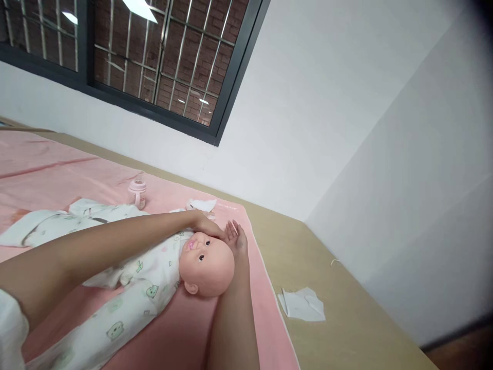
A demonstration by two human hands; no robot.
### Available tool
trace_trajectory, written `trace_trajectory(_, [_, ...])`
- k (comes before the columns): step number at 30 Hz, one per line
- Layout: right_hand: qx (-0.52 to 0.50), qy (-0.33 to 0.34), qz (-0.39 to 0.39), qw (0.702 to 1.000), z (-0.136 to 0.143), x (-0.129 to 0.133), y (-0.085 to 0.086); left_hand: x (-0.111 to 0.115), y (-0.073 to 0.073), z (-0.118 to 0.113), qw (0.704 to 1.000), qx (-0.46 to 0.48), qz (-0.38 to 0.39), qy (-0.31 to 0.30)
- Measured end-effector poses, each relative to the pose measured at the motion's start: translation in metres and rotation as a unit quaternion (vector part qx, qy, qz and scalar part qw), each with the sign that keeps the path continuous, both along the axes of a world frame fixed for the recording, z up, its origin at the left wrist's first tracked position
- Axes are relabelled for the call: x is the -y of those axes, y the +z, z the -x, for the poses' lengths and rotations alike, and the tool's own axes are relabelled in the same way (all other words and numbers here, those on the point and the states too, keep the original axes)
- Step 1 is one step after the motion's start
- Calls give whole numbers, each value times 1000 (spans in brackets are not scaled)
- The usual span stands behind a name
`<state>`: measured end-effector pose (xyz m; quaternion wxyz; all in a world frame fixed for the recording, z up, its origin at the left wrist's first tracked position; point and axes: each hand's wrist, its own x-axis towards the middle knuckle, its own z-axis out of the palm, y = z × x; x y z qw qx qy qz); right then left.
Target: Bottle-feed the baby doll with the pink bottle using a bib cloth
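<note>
A baby doll (208, 267) with a bald head lies on a pink blanket (181, 329), wearing white clothes (142, 288) with green animal prints. From the left, my forearm crosses above the doll's body. My left hand (208, 224) rests along the far side of its head, fingers stretched out and their tips partly hidden. My right hand (235, 237) is just past the crown of the head, palm turned up, fingers apart and slightly curled, with nothing visible in it. The right forearm runs up beside the head, which rests against it or very close to it.
A pink baby bottle (137, 192) with handles stands on the blanket near the wall. White tissue (203, 205) lies beyond my left hand. A folded white cloth or tissue (302, 304) lies on the wooden surface (346, 329) at right. A barred window (162, 61) is above.
</note>
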<state>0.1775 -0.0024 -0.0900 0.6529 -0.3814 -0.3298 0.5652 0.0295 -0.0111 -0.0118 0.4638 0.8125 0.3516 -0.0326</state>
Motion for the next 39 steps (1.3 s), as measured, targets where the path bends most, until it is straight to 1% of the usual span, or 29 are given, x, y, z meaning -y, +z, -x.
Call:
trace_trajectory(3, [-74,34,43,996,-14,-9,0,-2,-6,-2,998,-33,60,2])
trace_trajectory(6, [-77,77,46,993,-19,-10,-1,-4,-9,-4,995,-44,89,-1])
trace_trajectory(8, [-65,78,51,994,-19,-9,-1,-5,-5,-5,994,-48,101,-4])
trace_trajectory(10, [-57,81,52,994,-20,-8,-1,-3,5,-3,995,-40,94,-9])
trace_trajectory(11, [-57,86,49,993,-20,-9,0,0,11,-1,997,-19,70,-12])
trace_trajectory(12, [-58,94,43,993,-20,-9,0,4,18,1,999,18,29,-13])
trace_trajectory(13, [-58,101,38,993,-20,-9,-1,11,25,4,997,71,-26,-8])
trace_trajectory(14, [-58,104,37,992,-19,-10,-2,19,31,8,987,136,-90,1])
trace_trajectory(15, [-57,105,40,992,-17,-11,-4,31,35,12,966,207,-153,20])
trace_trajectory(16, [-55,106,45,992,-16,-13,-7,44,37,17,940,270,-206,41])
trace_trajectory(18, [-53,115,59,990,-11,-16,-14,76,36,31,880,372,-284,81])
trace_trajectory(19, [-54,123,62,989,-9,-18,-17,92,32,41,855,396,-324,88])
trace_trajectory(21, [-60,141,56,987,-5,-20,-22,124,20,62,818,401,-408,57])
trace_trajectory(23, [-65,154,52,985,-3,-22,-24,149,1,88,777,372,-507,40])
trace_trajectory(24, [-63,161,51,984,-1,-23,-24,158,-10,101,760,354,-544,29])
trace_trajectory(25, [-57,169,51,983,0,-23,-24,166,-23,114,751,333,-570,25])
trace_trajectory(26, [-47,179,51,981,2,-24,-24,171,-36,127,751,308,-583,25])
trace_trajectory(28, [-25,200,40,979,5,-24,-24,178,-63,149,770,255,-584,33])
trace_trajectory(29, [-15,209,30,977,6,-24,-24,179,-75,159,738,285,-606,83])
trace_trajectory(31, [2,224,13,975,9,-25,-24,179,-93,174,726,299,-607,123])
trace_trajectory(32, [9,229,6,973,10,-25,-23,178,-99,179,729,301,-601,132])
trace_trajectory(33, [16,235,2,972,12,-26,-23,178,-102,183,741,295,-590,128])
trace_trajectory(35, [31,245,-7,969,16,-28,-21,176,-103,186,756,297,-570,125])
trace_trajectory(37, [39,256,-17,966,20,-31,-18,174,-101,186,755,317,-559,134])
trace_trajectory(39, [41,267,-24,962,23,-35,-16,171,-100,185,744,344,-552,153])
